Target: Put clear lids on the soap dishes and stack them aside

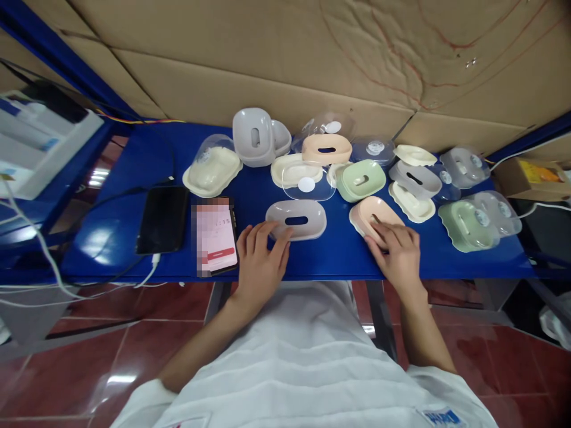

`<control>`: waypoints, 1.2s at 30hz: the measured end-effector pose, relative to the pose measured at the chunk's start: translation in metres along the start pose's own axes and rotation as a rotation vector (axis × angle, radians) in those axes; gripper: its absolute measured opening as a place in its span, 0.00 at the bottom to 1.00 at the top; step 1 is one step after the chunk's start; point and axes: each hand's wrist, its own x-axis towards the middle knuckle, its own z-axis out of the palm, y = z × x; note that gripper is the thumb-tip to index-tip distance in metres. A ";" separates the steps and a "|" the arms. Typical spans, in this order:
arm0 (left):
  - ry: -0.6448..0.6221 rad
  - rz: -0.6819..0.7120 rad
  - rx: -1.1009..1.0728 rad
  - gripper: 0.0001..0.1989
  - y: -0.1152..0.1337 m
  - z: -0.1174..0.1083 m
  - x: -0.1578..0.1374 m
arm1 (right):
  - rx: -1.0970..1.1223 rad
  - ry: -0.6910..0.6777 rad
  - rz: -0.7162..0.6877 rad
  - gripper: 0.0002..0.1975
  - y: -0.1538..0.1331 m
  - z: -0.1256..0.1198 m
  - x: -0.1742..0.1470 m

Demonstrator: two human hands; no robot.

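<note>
Peach in colour, one slotted dish (363, 219) lies at 3 o'clock from the grey dish (310, 224), both near your edge of the blue desk (332, 261). Judging by the layout, you look partway along: some pieces are stacked together, others lie apart, and no sure count of finished ones can be made. Out at 3 o'clock past the peach one, a green dish (457, 223) sits on a wavy base with clear lids (506, 213) overlapping its far side. Apart from any such stack lie a cream tray (413, 203), between 2 and 3 o'clock from the peach dish, and an oval clear lid (307, 185) at 12 o'clock from the grey one

Your left hand (262, 254) is at 8 o'clock of the grey dish, open and loosely curved, fingertips touching the rim and gripping nothing visible. Your right hand (397, 248) rests over the peach dish from 5 o'clock, thumb at the near side, fingers bent down beside the slot; whether they grip it or a small piece there, you cannot tell
</note>
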 end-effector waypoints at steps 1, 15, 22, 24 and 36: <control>0.009 0.010 -0.021 0.21 0.002 0.000 -0.001 | 0.036 -0.012 -0.020 0.17 -0.007 0.002 0.000; -0.241 0.469 -0.156 0.18 0.024 -0.004 -0.008 | 0.203 -0.228 -0.458 0.23 -0.057 -0.012 -0.020; -0.228 0.425 -0.256 0.11 0.022 -0.006 -0.007 | 0.427 -0.171 -0.442 0.20 -0.027 0.004 0.034; -0.235 0.415 -0.287 0.10 0.020 -0.008 -0.006 | 0.309 -0.159 -0.378 0.19 -0.021 0.021 0.071; -0.202 0.344 -0.450 0.09 0.011 -0.013 -0.001 | 0.979 -0.230 0.411 0.17 -0.011 0.008 0.062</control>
